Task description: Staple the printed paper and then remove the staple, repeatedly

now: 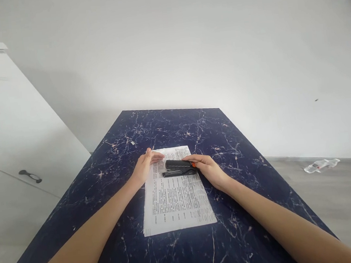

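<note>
A stack of printed sheets [174, 203] lies on the dark blue marbled table. Over its upper part is a black stapler [179, 167] with an orange part at its right end, its jaw facing left. My right hand [210, 169] grips the stapler at that end, fingers along its top. At the upper left edge of the sheets rests my left hand [146, 164], fingers stretched out over the paper and thumb raised. The left fingertips are close to the stapler's jaw but apart from it.
The table [175, 125] reaches back to a white wall [165, 44]. A white cabinet [10, 125] with a dark handle [30, 176] stands at the left. On the floor at the right lies a clear plastic piece [321, 165]. A small white scrap [133, 143] is on the table.
</note>
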Tool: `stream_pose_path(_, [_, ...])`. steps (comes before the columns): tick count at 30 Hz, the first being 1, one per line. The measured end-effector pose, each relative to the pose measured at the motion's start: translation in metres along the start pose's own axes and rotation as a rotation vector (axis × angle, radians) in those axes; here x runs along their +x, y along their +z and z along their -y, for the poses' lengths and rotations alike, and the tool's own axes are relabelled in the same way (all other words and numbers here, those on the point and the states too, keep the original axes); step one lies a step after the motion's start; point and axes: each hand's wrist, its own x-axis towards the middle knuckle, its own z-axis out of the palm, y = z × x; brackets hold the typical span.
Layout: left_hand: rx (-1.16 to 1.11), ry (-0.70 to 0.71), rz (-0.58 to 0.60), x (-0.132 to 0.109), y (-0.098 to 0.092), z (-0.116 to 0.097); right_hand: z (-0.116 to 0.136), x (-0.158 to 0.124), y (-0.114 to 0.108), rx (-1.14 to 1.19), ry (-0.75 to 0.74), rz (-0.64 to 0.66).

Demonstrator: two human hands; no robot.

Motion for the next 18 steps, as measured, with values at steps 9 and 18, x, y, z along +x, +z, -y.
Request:
stream_pose_path(9, [-0.027,0.008,-0.026,0.0,0.0,-0.002,0.006,-0.006,0.005,-0.371,-0.103,-0.003])
stream_pose_path(18, [-0.409,-0.192,0.003,-0.005,0.009,-0.009,-0.001,-0.02,0.015,-0.798,-0.833,-0.2])
